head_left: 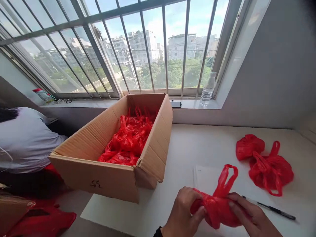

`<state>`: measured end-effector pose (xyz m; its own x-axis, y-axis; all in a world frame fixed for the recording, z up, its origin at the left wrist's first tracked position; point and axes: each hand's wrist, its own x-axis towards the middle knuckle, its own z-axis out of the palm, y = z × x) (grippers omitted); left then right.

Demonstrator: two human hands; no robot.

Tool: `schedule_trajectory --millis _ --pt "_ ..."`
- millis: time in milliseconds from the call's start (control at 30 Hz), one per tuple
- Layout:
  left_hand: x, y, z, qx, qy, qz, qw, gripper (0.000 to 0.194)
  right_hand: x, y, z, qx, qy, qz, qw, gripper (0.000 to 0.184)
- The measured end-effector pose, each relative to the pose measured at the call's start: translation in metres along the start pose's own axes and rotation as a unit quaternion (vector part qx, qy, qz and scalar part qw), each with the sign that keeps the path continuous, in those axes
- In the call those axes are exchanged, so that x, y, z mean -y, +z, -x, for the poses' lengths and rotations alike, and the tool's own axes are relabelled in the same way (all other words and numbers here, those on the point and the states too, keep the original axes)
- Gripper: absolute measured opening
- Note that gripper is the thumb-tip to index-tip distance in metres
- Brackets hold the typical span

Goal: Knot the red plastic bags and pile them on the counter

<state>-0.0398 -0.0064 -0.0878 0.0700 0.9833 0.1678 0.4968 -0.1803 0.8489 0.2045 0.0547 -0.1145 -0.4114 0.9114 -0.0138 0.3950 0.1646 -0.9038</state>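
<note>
Both my hands grip one small red plastic bag (pixel 218 205) at the bottom of the view, above the white table (pixel 187 148). My left hand (pixel 182 212) pinches its left side, fingers closed. My right hand (pixel 251 215) wraps round its right side. The bag's handle loops stand up between them. Two more tied red bags (pixel 268 168) lie on the table to the right. An open cardboard box (pixel 81 164) to the left holds several red bags (pixel 128 140).
A black pen (pixel 276 210) lies on a white sheet (pixel 206 179) by my right hand. On the window sill stand a water bottle (pixel 207 89) and a dark phone (pixel 176 104). Another person in a white shirt (pixel 23 140) bends low at the left. Red material (pixel 41 223) lies below the box.
</note>
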Motion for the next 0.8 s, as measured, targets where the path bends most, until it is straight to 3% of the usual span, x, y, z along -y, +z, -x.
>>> schedule_trajectory --millis 100,167,233,300,400,633,800 --pt "-0.001 -0.003 0.003 -0.006 -0.054 0.025 0.998 0.018 0.009 -0.003 0.002 0.01 0.028 0.014 0.999 0.033" --pt "0.002 -0.002 0.002 -0.005 -0.08 0.047 0.996 0.022 0.015 0.001 0.005 -0.044 0.043 0.031 0.998 0.031" --pt "0.004 0.0 0.0 -0.001 -0.097 0.066 0.993 0.023 0.021 0.009 0.007 -0.099 0.01 0.055 0.994 0.025" --pt "0.003 0.003 -0.001 0.002 -0.106 0.08 0.991 0.023 0.024 0.018 0.009 -0.111 -0.058 0.089 0.988 0.021" --pt "-0.001 0.002 0.0 0.006 -0.117 0.1 0.988 0.022 0.025 0.027 0.009 -0.07 -0.119 0.136 0.981 0.017" --pt "0.006 -0.009 -0.002 0.03 -0.17 0.148 0.974 0.032 0.022 0.022 0.01 -0.011 -0.116 0.126 0.985 0.01" --pt "0.005 -0.007 -0.003 0.082 -0.173 0.154 0.969 0.032 0.016 0.022 0.016 0.047 -0.146 0.184 0.971 0.02"
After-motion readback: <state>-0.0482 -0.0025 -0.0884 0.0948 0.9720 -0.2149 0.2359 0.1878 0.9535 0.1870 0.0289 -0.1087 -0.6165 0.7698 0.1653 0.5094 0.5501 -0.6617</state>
